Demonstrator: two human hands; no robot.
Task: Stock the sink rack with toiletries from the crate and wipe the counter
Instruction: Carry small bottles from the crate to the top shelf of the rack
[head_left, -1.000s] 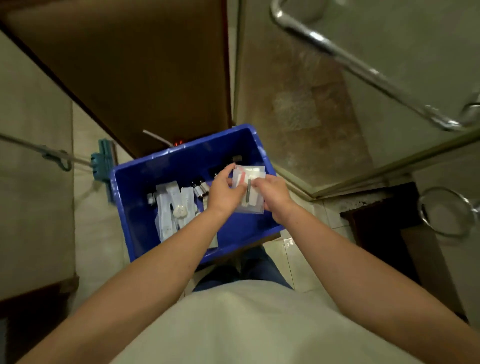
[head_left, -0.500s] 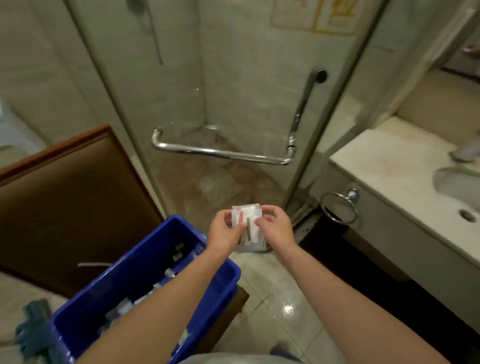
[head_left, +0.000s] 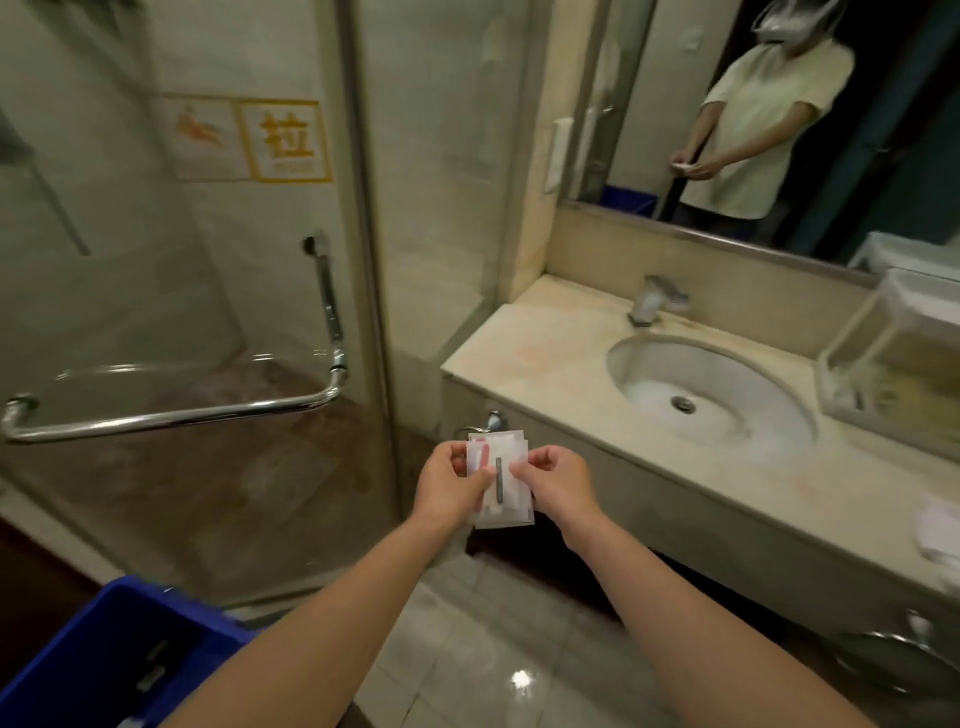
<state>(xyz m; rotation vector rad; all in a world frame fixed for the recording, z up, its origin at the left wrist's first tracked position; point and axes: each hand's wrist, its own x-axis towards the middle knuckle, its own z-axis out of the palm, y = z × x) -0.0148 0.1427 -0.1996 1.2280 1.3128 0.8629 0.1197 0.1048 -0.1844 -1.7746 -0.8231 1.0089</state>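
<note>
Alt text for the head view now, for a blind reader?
The left hand and right hand pinch a small stack of clear packets before the vanity counter. Its sink lies ahead to the right, the blue crate at lower left below the glass shower door.

A bathroom. A glass shower door (head_left: 182, 312) adjoins a stone counter (head_left: 545, 364) with inset basin (head_left: 727, 410), faucet (head_left: 655, 300) and wall mirror (head_left: 675, 104).

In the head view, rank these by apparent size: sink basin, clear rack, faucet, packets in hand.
1. sink basin
2. clear rack, cut off by the frame edge, so it may really rival the basin
3. packets, enlarged by nearness to the camera
4. faucet
</note>
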